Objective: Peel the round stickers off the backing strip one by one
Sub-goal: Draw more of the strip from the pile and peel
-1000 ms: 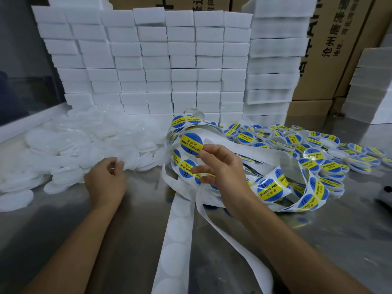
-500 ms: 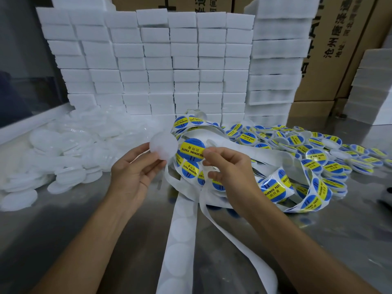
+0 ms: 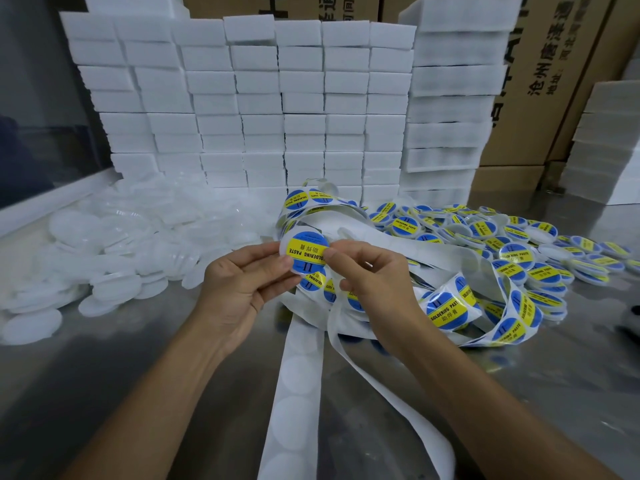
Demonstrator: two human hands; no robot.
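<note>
Two hands work above the steel surface [image 3: 104, 393]. The left hand [image 3: 242, 289] pinches a white disc by its lower left edge, thumb on the front and the other fingers [image 3: 249, 252] curled behind it. The right hand [image 3: 374, 282] pinches the right edge of one round sticker [image 3: 304, 251] with thumb and forefinger; the sticker lies over the disc's face, and whether it is fully pressed down cannot be told. This sticker is blue with a yellow band across it reading "SOLDERING PASTE", with Chinese characters beneath and a "II" mark on the blue.

The backing strip [image 3: 298, 393] is one white ribbon: its bare part, showing faint circles where stickers sat, runs from below the hands down to the bottom edge, and its loaded part loops in a tangle behind and right of the hands, with about a dozen stickers visible on it, though folds hide some.

To the right lies a heap of labelled discs [image 3: 519, 244], several dozen, too many to count. To the left lies a heap of plain white discs [image 3: 114, 251], likewise uncountable. Behind stands a wall of white foam blocks [image 3: 263, 109], with cardboard cartons [image 3: 554, 81] beyond.
</note>
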